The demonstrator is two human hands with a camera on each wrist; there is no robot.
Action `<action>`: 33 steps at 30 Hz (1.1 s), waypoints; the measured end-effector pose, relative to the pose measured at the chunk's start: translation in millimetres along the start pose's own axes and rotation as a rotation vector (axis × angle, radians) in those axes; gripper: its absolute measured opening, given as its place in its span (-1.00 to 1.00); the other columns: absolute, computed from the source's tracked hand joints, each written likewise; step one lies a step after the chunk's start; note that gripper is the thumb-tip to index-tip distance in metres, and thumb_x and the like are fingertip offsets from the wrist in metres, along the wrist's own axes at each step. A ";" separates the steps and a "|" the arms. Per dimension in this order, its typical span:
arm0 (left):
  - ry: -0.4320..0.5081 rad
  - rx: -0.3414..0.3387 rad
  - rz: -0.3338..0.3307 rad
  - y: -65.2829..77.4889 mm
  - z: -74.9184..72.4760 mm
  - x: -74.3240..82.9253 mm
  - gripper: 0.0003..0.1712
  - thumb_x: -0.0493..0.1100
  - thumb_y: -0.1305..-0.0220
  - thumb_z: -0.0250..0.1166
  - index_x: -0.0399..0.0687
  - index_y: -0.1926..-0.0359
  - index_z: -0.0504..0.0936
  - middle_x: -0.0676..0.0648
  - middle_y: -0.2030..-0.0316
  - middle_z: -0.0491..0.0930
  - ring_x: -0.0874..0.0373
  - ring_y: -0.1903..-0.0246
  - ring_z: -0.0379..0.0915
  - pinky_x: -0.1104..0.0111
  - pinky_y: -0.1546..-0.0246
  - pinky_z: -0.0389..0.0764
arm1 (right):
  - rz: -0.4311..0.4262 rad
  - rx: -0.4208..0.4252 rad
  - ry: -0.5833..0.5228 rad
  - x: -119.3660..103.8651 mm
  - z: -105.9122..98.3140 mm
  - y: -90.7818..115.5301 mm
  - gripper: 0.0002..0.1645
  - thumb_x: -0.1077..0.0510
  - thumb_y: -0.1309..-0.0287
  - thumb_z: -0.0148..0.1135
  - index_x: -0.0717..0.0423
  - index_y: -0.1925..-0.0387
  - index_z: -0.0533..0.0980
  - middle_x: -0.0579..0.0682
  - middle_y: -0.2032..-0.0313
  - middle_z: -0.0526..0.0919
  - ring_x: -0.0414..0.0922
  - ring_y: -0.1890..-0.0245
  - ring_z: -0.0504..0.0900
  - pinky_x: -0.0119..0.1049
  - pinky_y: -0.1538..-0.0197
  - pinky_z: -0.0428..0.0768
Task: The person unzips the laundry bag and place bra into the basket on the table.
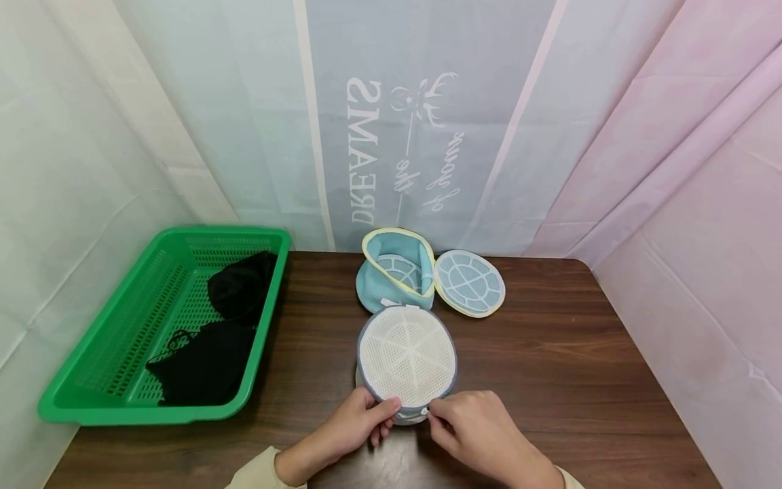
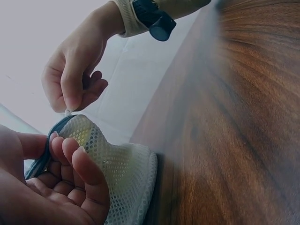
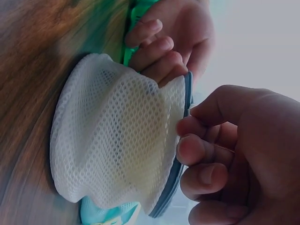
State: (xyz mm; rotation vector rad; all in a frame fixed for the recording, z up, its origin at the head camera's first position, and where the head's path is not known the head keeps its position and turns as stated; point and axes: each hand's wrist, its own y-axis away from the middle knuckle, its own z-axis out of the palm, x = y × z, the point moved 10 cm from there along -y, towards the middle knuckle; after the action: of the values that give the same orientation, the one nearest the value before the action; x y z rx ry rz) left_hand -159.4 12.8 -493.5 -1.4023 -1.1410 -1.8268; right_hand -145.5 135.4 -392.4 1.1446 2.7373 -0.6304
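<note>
A round white mesh laundry bag (image 1: 407, 356) with a grey zipper round its lid stands on the table in front of me. My left hand (image 1: 354, 424) grips the bag's rim at its near left, thumb on top and fingers beneath. With thumb and forefinger, my right hand (image 1: 476, 431) pinches the small white zipper pull (image 1: 424, 411) at the near edge. In the right wrist view the bag's mesh side wall (image 3: 112, 136) is slightly creased, and the grey zipper (image 3: 174, 183) runs along its rim. The lid lies over the bag's top; its contents cannot be made out.
Behind the white bag stands a blue mesh bag (image 1: 366, 282) with yellow trim, its lid (image 1: 470, 283) folded out to the right. A green plastic basket (image 1: 73, 401) on the left holds black cloth items (image 1: 204, 367). Curtains (image 1: 415, 41) hang behind the brown wooden table (image 1: 568, 394).
</note>
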 end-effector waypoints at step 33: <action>0.000 0.014 0.006 1.5 -5.7 -3.6 -0.63 -0.12 -0.51 0.19 -0.30 0.42 0.56 0.04 0.59 0.47 0.29 0.68 0.31 0.53 0.65 0.43 | 0.172 0.066 0.133 51.2 -16.2 14.3 -0.47 0.22 0.10 0.36 -0.19 0.74 0.16 -0.45 0.68 -0.06 -0.50 0.66 -0.08 -0.53 0.64 -0.05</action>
State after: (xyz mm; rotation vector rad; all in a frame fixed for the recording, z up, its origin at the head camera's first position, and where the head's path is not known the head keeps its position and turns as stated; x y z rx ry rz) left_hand -159.7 6.9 -497.1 -1.3968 -1.1465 -1.8112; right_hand -170.8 184.7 -395.5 1.4688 2.7018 -0.6479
